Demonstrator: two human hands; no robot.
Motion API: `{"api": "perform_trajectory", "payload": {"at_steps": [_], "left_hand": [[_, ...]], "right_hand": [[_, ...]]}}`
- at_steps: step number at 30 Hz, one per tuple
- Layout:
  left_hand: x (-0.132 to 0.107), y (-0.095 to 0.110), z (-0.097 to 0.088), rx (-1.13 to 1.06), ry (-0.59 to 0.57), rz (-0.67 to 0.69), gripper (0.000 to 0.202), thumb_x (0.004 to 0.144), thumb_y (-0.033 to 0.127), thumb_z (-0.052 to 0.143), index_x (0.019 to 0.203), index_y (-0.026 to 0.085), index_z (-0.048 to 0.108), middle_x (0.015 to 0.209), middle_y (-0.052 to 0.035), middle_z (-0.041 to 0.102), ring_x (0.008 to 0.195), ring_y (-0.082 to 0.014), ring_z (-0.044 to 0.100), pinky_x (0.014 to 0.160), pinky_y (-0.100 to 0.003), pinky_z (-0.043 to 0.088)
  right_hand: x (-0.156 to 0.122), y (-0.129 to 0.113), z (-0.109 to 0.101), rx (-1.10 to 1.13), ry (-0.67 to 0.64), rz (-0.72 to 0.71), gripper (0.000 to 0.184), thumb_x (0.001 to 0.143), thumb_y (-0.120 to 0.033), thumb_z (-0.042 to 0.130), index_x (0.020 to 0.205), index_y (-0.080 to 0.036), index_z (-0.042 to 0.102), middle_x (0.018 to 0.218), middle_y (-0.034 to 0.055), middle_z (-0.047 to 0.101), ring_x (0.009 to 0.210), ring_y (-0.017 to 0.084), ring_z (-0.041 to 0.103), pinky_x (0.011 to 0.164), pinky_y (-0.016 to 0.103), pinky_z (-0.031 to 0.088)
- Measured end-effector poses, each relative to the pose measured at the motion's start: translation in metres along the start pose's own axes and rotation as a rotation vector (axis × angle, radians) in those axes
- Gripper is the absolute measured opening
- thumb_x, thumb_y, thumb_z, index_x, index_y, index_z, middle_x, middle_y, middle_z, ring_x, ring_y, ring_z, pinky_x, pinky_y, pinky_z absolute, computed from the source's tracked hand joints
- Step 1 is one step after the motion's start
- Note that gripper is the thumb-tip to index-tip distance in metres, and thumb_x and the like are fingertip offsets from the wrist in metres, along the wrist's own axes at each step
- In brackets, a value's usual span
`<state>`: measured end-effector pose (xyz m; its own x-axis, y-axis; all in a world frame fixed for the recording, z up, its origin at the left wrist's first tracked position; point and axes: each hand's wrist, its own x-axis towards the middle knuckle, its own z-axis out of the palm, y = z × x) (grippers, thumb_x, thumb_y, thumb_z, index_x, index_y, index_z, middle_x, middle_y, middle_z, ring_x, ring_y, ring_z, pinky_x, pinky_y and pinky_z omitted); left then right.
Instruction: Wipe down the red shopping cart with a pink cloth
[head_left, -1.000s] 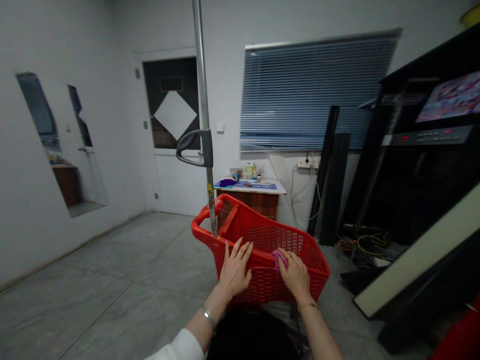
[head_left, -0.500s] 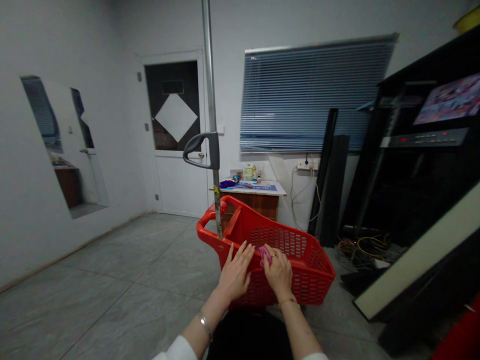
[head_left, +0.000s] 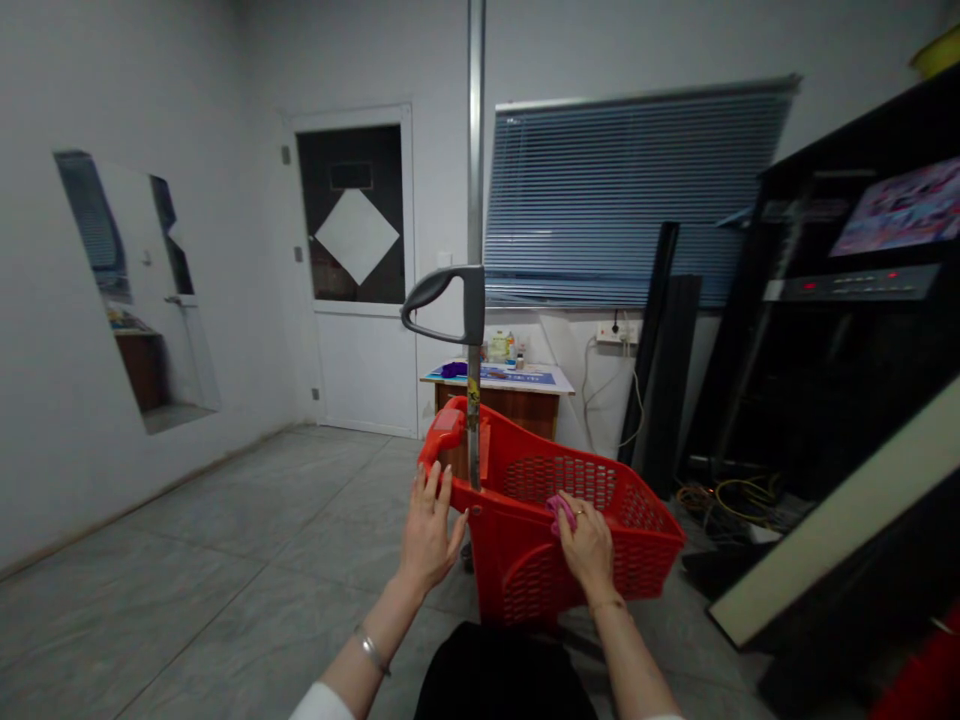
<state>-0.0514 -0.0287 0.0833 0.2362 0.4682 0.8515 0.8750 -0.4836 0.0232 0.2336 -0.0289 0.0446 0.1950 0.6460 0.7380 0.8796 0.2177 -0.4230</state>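
One red basket (head_left: 555, 540) sits in front of the person, just past the knees. Its long way runs from left to right. The end with the red handle (head_left: 448, 425) is on the left, and the other end points right. Its top is open, with a rim all round. The left hand (head_left: 431, 530) is wide, with straight fingers touching the rim near the handle end. The right hand (head_left: 587, 540) holds one pink cloth (head_left: 561, 512) against the near rim, about halfway along. One metal pole (head_left: 475, 150) stands up at the left end, and one grey grip (head_left: 442, 305) sticks out from it to the left. On the left, grey floor (head_left: 225, 560) spreads wide to the wall. On the right, one pale board (head_left: 832, 520) leans near some cables (head_left: 731, 490). Behind the basket is one tabletop (head_left: 551, 378).
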Motion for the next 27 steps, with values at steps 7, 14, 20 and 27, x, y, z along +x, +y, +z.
{"api": "perform_trajectory", "payload": {"at_steps": [7,14,20,27], "left_hand": [[0.002,0.004,-0.004,0.012,-0.043,0.010,0.084,0.094,0.025,0.051,0.159,0.020,-0.002,0.163,-0.0120,0.026,0.152,-0.0337,0.005,0.121,-0.058,0.028],[0.008,0.004,-0.017,0.099,-0.096,0.000,0.078,0.092,0.023,0.050,0.159,0.016,0.011,0.160,-0.0135,0.033,0.152,-0.0357,0.007,0.121,-0.060,0.026],[0.012,0.013,-0.025,0.093,-0.167,-0.006,0.081,0.084,0.022,0.056,0.157,0.012,0.021,0.161,-0.0138,0.031,0.152,-0.0373,0.008,0.121,-0.058,0.027],[0.014,0.017,-0.028,0.104,-0.177,-0.021,0.083,0.084,0.025,0.055,0.157,0.014,0.019,0.162,-0.0136,0.030,0.152,-0.0379,0.009,0.121,-0.060,0.025]], "right_hand": [[0.012,-0.098,0.025,0.067,0.027,-0.090,0.039,0.099,-0.034,0.039,0.128,-0.022,0.063,0.119,0.0096,0.065,0.107,0.020,0.055,0.095,0.035,0.041],[0.005,-0.081,0.027,0.077,0.026,-0.131,0.040,0.099,-0.032,0.038,0.131,-0.022,0.061,0.120,0.0089,0.064,0.107,0.020,0.054,0.098,0.035,0.041],[0.013,-0.083,0.028,0.062,0.045,-0.059,0.041,0.099,-0.033,0.037,0.128,-0.020,0.063,0.116,0.0104,0.065,0.106,0.021,0.054,0.098,0.037,0.042],[0.019,-0.122,0.033,0.099,0.015,-0.174,0.039,0.096,-0.027,0.043,0.131,-0.025,0.061,0.122,0.0088,0.063,0.109,0.020,0.053,0.096,0.035,0.043]]}}
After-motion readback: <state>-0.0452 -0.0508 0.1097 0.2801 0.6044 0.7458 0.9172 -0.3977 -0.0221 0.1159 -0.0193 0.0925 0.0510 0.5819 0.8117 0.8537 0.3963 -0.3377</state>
